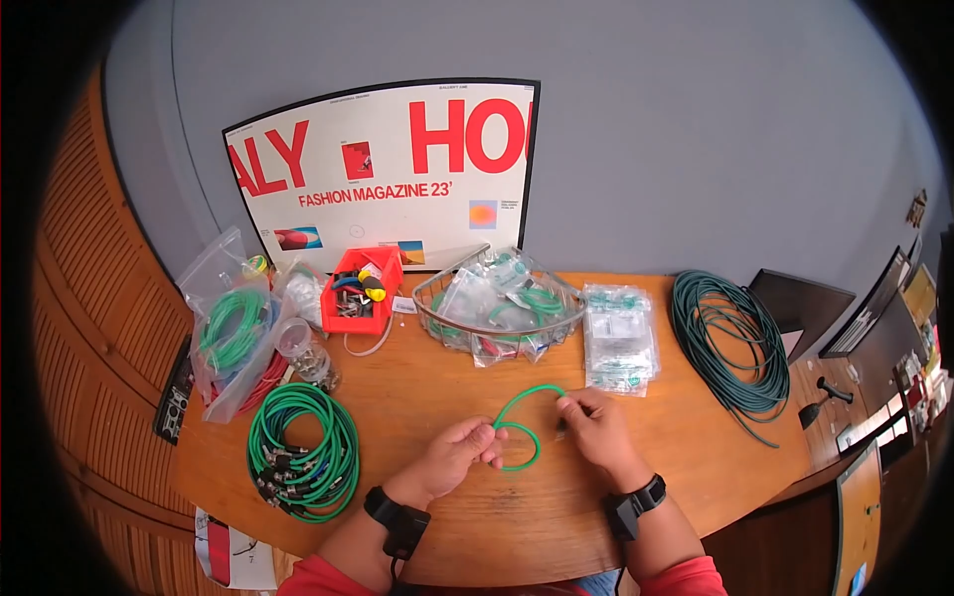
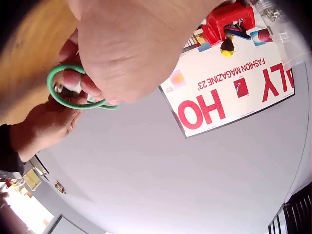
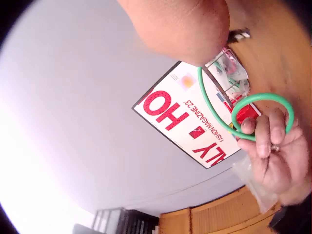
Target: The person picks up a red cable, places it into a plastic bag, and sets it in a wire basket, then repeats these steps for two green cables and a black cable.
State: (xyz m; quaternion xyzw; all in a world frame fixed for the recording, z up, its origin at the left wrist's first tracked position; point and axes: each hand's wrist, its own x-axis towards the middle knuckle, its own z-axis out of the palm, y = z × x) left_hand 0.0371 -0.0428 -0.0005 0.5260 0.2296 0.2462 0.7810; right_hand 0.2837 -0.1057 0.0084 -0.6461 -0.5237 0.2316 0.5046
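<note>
A short green cable (image 1: 538, 449) is bent into a small loop between my two hands over the middle of the table. My left hand (image 1: 452, 459) pinches it where the strands cross, thumb on top, as the right wrist view also shows for that cable (image 3: 265, 97). The far stretch arcs up to my right hand (image 1: 599, 437), which grips it between thumb and fingers. A dark connector with a metal tip (image 3: 240, 35) sticks out beside the right hand. In the left wrist view the back of the left hand (image 2: 129, 53) hides part of the cable loop (image 2: 50, 87).
Coiled green cables with connectors (image 1: 303, 452) lie at left, near a plastic bag of cable (image 1: 234, 333) and a clear jar (image 1: 306, 353). Behind are a red tool bin (image 1: 363, 323), a wire basket (image 1: 452, 323) and stacked packets (image 1: 621, 338). A dark green coil (image 1: 730, 343) lies right.
</note>
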